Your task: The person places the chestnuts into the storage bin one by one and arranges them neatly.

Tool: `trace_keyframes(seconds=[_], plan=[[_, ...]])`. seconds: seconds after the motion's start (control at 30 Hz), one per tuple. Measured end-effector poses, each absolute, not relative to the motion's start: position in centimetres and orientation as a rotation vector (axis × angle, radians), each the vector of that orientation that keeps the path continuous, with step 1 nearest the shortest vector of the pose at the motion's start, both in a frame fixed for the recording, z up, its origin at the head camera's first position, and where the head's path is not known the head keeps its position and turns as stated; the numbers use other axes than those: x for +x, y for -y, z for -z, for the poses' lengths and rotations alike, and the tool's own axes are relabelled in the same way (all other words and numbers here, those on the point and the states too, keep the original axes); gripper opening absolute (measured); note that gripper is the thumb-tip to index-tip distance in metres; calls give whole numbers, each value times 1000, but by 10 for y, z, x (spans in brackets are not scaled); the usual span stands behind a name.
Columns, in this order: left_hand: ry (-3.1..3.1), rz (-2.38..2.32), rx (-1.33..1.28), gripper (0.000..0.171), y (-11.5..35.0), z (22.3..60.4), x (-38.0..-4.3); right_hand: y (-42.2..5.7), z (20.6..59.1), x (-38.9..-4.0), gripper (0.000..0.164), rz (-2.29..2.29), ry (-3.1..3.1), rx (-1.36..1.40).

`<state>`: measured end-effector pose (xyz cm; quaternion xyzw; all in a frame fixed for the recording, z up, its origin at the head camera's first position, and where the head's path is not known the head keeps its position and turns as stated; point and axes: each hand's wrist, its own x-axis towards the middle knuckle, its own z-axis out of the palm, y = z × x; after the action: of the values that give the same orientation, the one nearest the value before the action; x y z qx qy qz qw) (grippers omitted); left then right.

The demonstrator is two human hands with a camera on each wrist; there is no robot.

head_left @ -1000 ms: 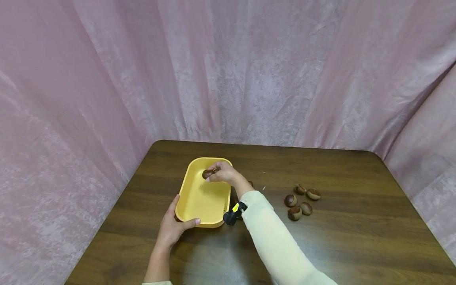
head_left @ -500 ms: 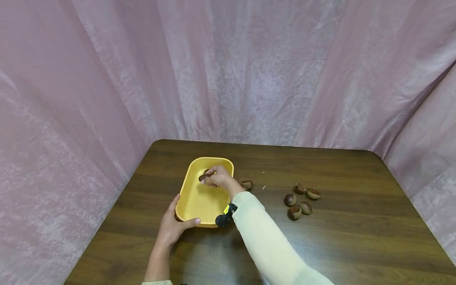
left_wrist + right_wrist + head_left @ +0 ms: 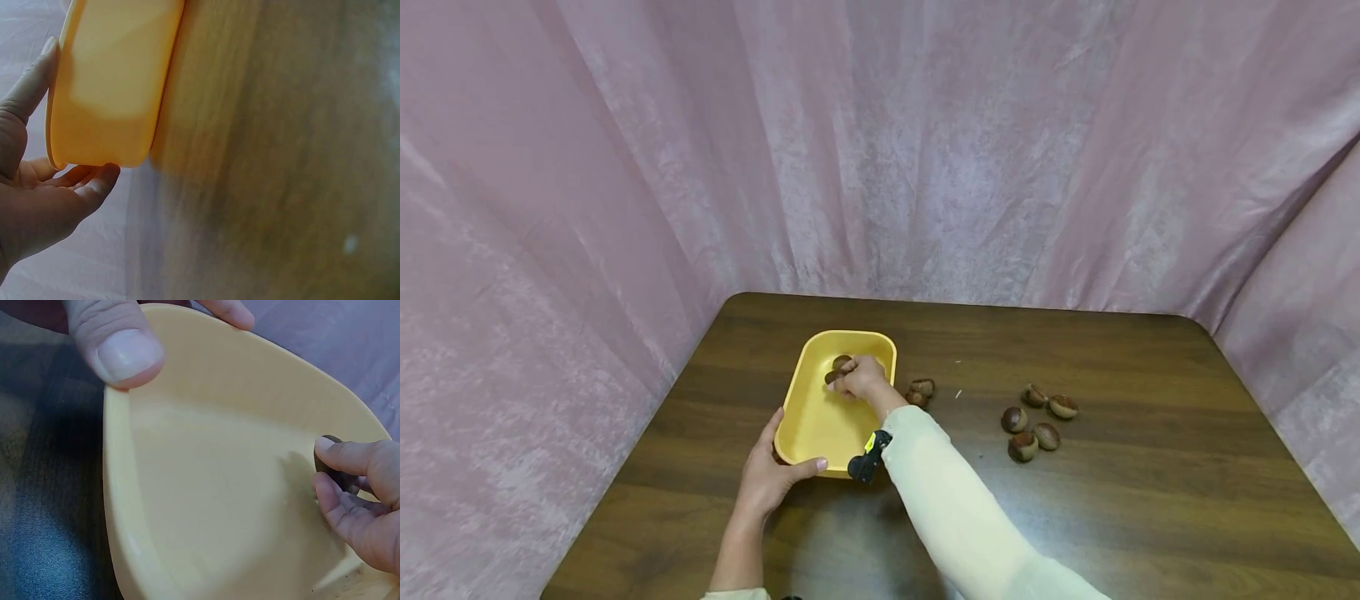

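In the head view, a yellow plastic tray (image 3: pixel 808 417) sits on the left of the table. My left hand (image 3: pixel 763 479) holds its near-left corner, thumb over the near rim and fingers along the left side. The left wrist view shows that hand (image 3: pixel 47 194) around the tray's end wall (image 3: pixel 103 140). Inside the tray, my right hand (image 3: pixel 861 379) pinches a brown chestnut (image 3: pixel 832 377) near the far end. Another chestnut (image 3: pixel 842 362) lies just beyond it. Thumb and fingers pressing the held chestnut (image 3: pixel 325 464) appear in the right wrist view.
Two chestnuts (image 3: pixel 922 387) lie against the tray's right side, partly behind my forearm. Further right, several more chestnuts (image 3: pixel 1022 446) form a loose group on the wooden table (image 3: pixel 1150 467). Small white scraps (image 3: pixel 958 393) lie between. A pink curtain (image 3: pixel 925 167) hangs behind.
My right hand has shifted slightly left, then lower inside the tray. A second chestnut now shows there, and the pair beside the tray has come out from behind my forearm. The left hand keeps its hold.
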<state>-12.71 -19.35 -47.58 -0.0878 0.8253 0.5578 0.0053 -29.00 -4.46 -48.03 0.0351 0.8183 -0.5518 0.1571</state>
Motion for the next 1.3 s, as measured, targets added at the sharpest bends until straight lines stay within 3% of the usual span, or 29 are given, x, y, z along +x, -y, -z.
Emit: trace_keyframes(seconds=[0.53, 0.7, 0.87, 1.3], plan=[[-2590, -1739, -307, 113, 195, 477, -129, 44, 465, -295, 22, 1615, -2280, 124], [-2577, -1734, -305, 113, 196, 476, -127, 36, 456, -288, 25, 1596, -2246, -8], [-2554, -1741, -304, 114, 195, 477, -127, 22, 440, -280, 49, 1665, -2142, -242], [-2532, -1776, -291, 113, 196, 478, -127, -20, 431, -258, 42, 1551, -2359, -596]])
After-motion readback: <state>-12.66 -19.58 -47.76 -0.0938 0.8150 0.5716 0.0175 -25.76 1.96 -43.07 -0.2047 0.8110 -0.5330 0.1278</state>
